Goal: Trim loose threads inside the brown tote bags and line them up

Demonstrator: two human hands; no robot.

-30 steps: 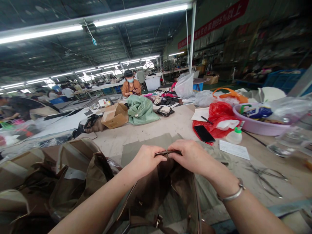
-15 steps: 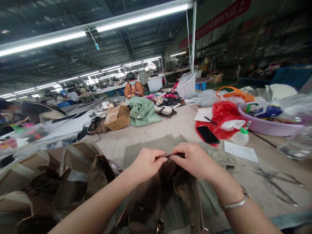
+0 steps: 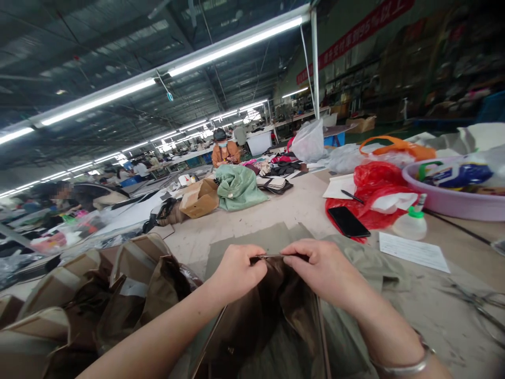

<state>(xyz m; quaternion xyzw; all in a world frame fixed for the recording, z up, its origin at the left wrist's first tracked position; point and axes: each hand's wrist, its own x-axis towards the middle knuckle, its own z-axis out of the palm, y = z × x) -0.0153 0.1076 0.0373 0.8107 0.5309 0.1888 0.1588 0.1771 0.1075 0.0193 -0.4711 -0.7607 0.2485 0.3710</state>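
Note:
In front of me a brown fabric bag [image 3: 252, 321] hangs open toward me, its dark lining and edge trim showing. My left hand [image 3: 240, 268] pinches the far rim of it between thumb and fingers. A short way to the right, my right hand [image 3: 319, 268] grips the same rim, thumb on the near side. Between the two hands the edge is drawn straight. Under the bag lies flat olive-grey cloth [image 3: 355, 258]. More brown bag pieces [image 3: 130, 295] with pale edges stand bunched beside my left forearm.
To the right are a black phone [image 3: 349, 221] on a red plastic bag [image 3: 379, 184], a white paper slip [image 3: 413, 251], scissors [image 3: 479, 300], a green-capped bottle [image 3: 412, 223] and a purple basin [image 3: 453, 200]. Farther off sit a green cloth bundle [image 3: 239, 187], a cardboard box [image 3: 200, 198] and a seated co-worker [image 3: 225, 152].
My hands have moved slightly apart along the bag's rim, which is now pulled straighter. The camera view has tilted and shifted, so the scissors sit nearer the right edge.

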